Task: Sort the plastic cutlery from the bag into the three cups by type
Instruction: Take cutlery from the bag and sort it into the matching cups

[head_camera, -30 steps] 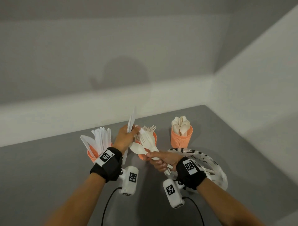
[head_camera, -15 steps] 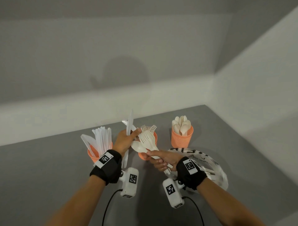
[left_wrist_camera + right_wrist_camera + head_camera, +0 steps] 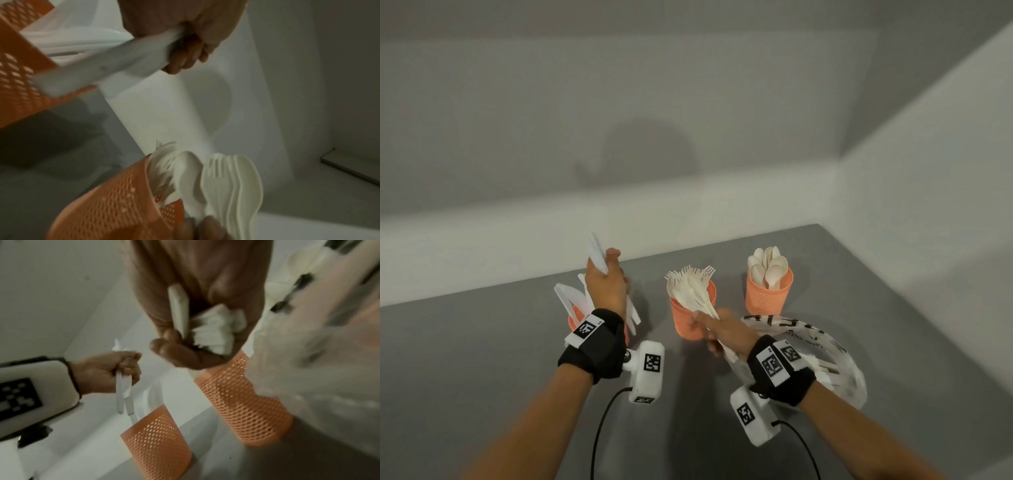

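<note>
Three orange mesh cups stand in a row on the grey table. My left hand grips a few white knives over the left cup, which holds several knives. My right hand grips the handles of a cream bundle of forks and a spoon, in front of the middle fork cup. The right cup holds spoons. The clear printed bag lies under my right wrist.
White walls close off the table at the back and right, just behind the cups. Bare grey tabletop stretches left and in front of the cups. Cables trail from both wrist cameras toward me.
My left hand has carried the knives left, away from the bundle by the middle cup, to above the knife cup. The right hand still holds the forks and spoon in much the same place.
</note>
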Tool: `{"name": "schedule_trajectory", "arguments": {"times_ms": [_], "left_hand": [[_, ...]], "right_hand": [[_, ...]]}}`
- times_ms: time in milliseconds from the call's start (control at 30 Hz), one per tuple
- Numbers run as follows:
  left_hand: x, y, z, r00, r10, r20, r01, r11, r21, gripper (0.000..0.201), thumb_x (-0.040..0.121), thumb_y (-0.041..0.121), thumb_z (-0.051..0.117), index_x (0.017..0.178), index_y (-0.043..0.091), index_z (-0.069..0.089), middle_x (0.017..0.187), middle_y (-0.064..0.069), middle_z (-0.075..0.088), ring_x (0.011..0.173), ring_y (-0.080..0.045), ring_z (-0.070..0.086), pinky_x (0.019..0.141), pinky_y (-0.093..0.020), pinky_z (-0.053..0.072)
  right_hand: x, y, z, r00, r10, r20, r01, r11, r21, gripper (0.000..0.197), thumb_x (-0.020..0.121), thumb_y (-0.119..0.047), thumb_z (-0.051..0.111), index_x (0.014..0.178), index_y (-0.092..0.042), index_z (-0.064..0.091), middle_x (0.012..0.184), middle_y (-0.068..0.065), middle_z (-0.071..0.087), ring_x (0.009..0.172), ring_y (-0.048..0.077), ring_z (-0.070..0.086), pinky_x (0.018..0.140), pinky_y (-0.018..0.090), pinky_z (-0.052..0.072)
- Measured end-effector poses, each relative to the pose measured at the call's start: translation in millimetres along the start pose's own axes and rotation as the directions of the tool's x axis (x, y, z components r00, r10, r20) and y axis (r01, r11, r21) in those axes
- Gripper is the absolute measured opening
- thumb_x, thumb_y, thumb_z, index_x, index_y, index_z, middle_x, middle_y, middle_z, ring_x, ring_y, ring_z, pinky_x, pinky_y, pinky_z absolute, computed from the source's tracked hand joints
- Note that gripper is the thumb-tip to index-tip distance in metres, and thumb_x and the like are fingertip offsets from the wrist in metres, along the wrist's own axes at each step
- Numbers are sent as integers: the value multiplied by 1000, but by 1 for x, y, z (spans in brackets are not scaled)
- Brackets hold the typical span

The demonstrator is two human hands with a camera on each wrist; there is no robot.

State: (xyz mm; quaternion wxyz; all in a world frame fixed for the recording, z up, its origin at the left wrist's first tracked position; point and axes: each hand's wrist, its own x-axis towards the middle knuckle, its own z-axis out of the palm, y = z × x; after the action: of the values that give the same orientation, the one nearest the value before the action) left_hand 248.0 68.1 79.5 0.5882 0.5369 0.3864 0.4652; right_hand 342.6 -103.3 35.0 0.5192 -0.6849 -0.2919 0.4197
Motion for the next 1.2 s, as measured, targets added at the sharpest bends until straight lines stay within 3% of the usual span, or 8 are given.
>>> {"name": "schedule_trajectory", "arguments": {"times_ms": [67, 200, 367, 467, 600, 900, 1033, 1200], "left_hand": [[-6, 0, -1, 991, -73, 112, 61, 992, 108, 30, 92, 30, 55, 67, 19, 43, 50, 1, 33, 34, -8, 30, 41, -22, 28], [-34, -2, 4, 884, -215, 414, 126, 964, 233, 42, 88, 35, 60, 56, 18, 39, 35, 8, 29, 29, -6, 24, 34, -15, 24], [-50, -5, 15, 773, -291, 563, 178, 952, 249, 40, 84, 37, 63, 56, 14, 47, 36, 3, 30, 31, -9, 25, 36, -17, 22], [-50, -5, 21, 795, -289, 534, 197, 954, 224, 34, 88, 26, 62, 60, 12, 48, 37, 3, 32, 31, -9, 26, 36, -18, 23], [-48, -6, 23, 814, -282, 508, 201, 957, 208, 30, 90, 17, 57, 62, 10, 46, 36, 2, 34, 31, -10, 26, 36, -18, 24], [-53, -5, 23, 813, -219, 540, 124, 970, 208, 26, 90, 20, 58, 68, 7, 54, 35, 3, 44, 28, -8, 33, 38, -20, 28], [-52, -3, 21, 829, -171, 532, 101, 982, 159, 35, 88, 35, 59, 64, 9, 53, 33, 6, 37, 29, -8, 29, 36, -18, 26], [-43, -2, 14, 913, -180, 366, 160, 983, 86, 40, 93, 43, 48, 71, 10, 54, 33, 8, 30, 29, -7, 28, 36, -16, 26]], "right_hand": [[6, 0, 4, 988, -108, -113, 95, 989, -113, 20, 96, -25, 47, 99, -7, 57, 60, 0, 45, 40, 3, 45, 44, 19, 37], [15, -1, 9, 914, -324, -243, 235, 913, -333, 35, 95, -26, 49, 128, -13, 52, 106, 9, 66, 95, 21, 61, 78, 27, 46], [16, 1, 18, 877, -375, -300, 260, 896, -360, 33, 92, -40, 51, 108, -13, 61, 95, 10, 68, 89, 26, 64, 77, 35, 51], [15, -2, 18, 898, -348, -267, 305, 933, -190, 17, 93, -33, 54, 107, -23, 57, 94, 8, 66, 84, 16, 65, 77, 30, 53], [8, -9, 14, 951, -262, -162, 275, 959, 65, 9, 95, -24, 53, 93, -17, 57, 56, 0, 49, 43, 2, 48, 46, 14, 41], [5, -13, 10, 989, -144, 35, 125, 938, 322, 2, 92, -12, 55, 90, -11, 56, 53, -1, 55, 48, 13, 55, 50, 26, 51], [7, -13, 8, 995, -59, 77, 23, 915, 403, 14, 92, -5, 44, 88, -17, 50, 44, -7, 43, 38, 5, 42, 43, 20, 40], [8, -10, 2, 989, -31, 145, -55, 830, 554, 23, 90, -7, 30, 86, -18, 50, 37, -10, 27, 29, 1, 23, 32, 14, 25]]}}
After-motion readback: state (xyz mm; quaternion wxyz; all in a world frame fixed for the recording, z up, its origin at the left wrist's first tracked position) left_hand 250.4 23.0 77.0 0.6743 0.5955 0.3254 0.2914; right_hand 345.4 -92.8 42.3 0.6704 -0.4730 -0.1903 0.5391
